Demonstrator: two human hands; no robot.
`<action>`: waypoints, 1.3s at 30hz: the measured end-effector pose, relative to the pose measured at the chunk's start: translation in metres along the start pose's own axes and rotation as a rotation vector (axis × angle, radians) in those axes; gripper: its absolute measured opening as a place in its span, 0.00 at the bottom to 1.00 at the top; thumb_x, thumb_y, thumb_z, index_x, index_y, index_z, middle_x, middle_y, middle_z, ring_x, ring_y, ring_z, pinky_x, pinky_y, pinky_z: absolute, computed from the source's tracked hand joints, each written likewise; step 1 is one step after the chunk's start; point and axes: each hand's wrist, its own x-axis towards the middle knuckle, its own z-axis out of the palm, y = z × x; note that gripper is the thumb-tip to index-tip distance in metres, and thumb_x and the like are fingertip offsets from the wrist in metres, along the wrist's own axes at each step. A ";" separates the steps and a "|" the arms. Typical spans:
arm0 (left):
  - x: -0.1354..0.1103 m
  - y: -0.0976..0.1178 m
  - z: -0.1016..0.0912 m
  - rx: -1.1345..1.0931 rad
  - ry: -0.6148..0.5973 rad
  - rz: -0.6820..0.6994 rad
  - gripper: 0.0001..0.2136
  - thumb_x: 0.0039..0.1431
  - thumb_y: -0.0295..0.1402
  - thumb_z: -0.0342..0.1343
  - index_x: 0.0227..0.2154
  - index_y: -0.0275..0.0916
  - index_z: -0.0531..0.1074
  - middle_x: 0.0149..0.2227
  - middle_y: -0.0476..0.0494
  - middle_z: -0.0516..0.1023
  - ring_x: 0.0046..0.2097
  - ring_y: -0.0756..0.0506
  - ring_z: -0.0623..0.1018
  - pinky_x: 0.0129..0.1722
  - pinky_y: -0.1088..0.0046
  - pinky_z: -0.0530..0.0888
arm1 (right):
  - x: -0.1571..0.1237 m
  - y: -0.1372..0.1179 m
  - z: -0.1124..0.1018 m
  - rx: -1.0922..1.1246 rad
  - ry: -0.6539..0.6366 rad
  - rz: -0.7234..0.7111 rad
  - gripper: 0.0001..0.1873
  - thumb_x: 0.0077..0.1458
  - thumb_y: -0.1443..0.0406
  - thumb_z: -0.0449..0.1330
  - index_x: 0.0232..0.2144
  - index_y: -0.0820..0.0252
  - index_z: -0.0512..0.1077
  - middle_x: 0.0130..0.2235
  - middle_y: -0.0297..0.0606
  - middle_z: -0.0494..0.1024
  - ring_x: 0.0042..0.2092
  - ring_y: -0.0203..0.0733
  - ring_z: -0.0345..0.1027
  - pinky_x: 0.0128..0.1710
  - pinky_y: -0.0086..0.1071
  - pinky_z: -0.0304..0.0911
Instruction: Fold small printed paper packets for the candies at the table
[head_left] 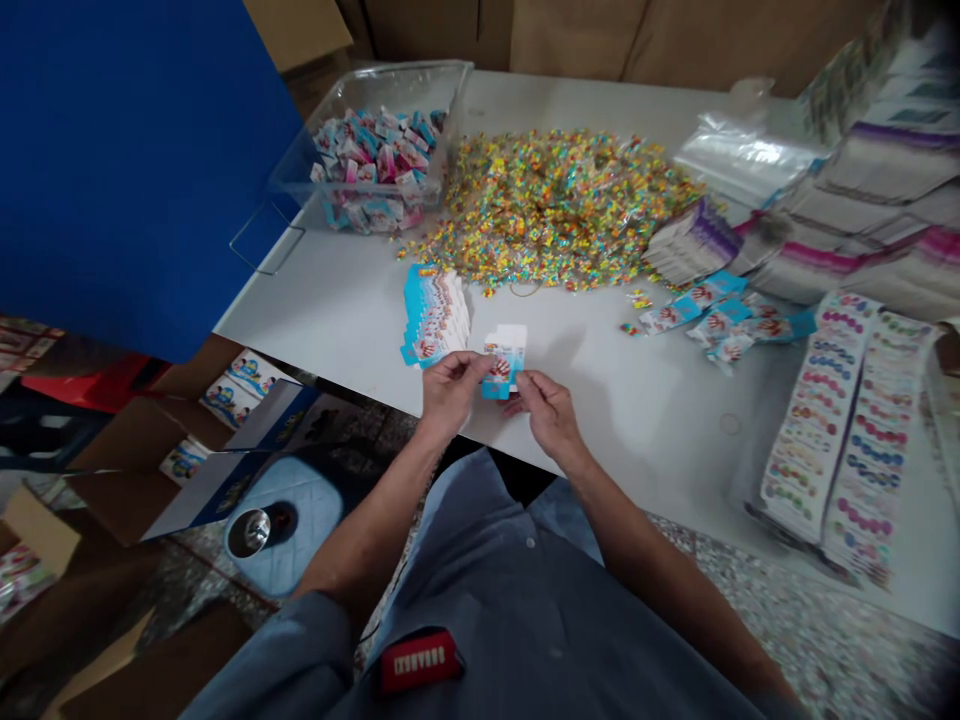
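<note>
The left hand and right hand grip a small blue-and-white carton above the tabletop. Flat cartons lie nearby; a blue panel hides the tabletop's far-left corner.

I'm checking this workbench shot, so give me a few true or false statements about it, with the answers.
1. The left hand and the right hand both hold a small blue and white carton. True.
2. The clear plastic tub holds the multicoloured heap of small packets. False: the heap lies on the white table beside the tub, which holds pink and blue packets.
3. Folded blue cartons lie on the table near the left hand. True.
4. The hands wear gloves. False: both are bare.
</note>
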 end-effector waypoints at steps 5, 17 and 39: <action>-0.004 0.005 -0.001 -0.173 -0.510 -0.284 0.26 0.44 0.42 0.74 0.46 0.36 0.79 0.37 0.42 0.82 0.35 0.46 0.80 0.35 0.70 0.76 | -0.010 -0.007 -0.014 -0.028 -0.179 0.037 0.26 0.56 0.41 0.62 0.30 0.56 0.76 0.27 0.34 0.79 0.26 0.39 0.72 0.31 0.34 0.73; -0.005 -0.008 0.015 0.094 -0.410 -0.203 0.24 0.38 0.38 0.76 0.38 0.33 0.79 0.26 0.50 0.77 0.28 0.51 0.73 0.30 0.75 0.69 | -0.019 0.002 -0.023 -0.302 -0.101 -0.128 0.16 0.62 0.51 0.61 0.44 0.52 0.81 0.41 0.36 0.84 0.42 0.45 0.76 0.45 0.37 0.68; -0.008 -0.007 -0.017 -0.048 -0.306 -0.478 0.18 0.44 0.40 0.75 0.34 0.34 0.78 0.32 0.42 0.85 0.29 0.45 0.84 0.23 0.76 0.78 | -0.013 0.007 -0.032 -0.271 -0.144 -0.054 0.17 0.57 0.52 0.66 0.45 0.53 0.81 0.35 0.34 0.80 0.30 0.36 0.69 0.32 0.32 0.68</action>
